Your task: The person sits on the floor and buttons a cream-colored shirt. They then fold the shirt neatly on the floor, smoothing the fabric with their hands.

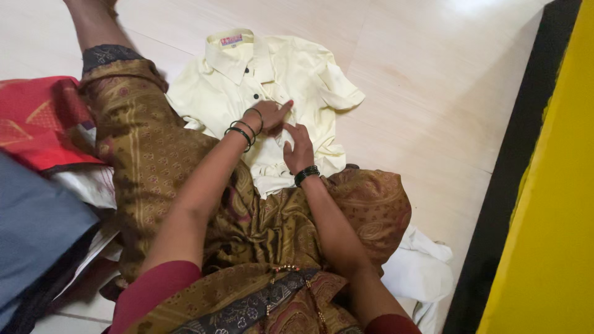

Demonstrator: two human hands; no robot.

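1. A white cloth [421, 266] lies nearest, by the person's right knee.
2. Both hands press the pale yellow shirt [272, 80]: right hand [299, 148] flat with fingers spread, left hand [267, 115] pinching the placket.
3. The shirt lies front-up on the floor [421, 93], collar pointing away, its length running near to far.
4. Bare floor spreads right and beyond.

The pale yellow shirt [272, 86] is matt, creased woven cloth with dark glossy buttons [255, 96], lying on a smooth, glossy tiled floor [421, 93].

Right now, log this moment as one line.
left hand: on shirt front, by buttons | right hand: touching shirt | shirt: pale yellow, spread on floor
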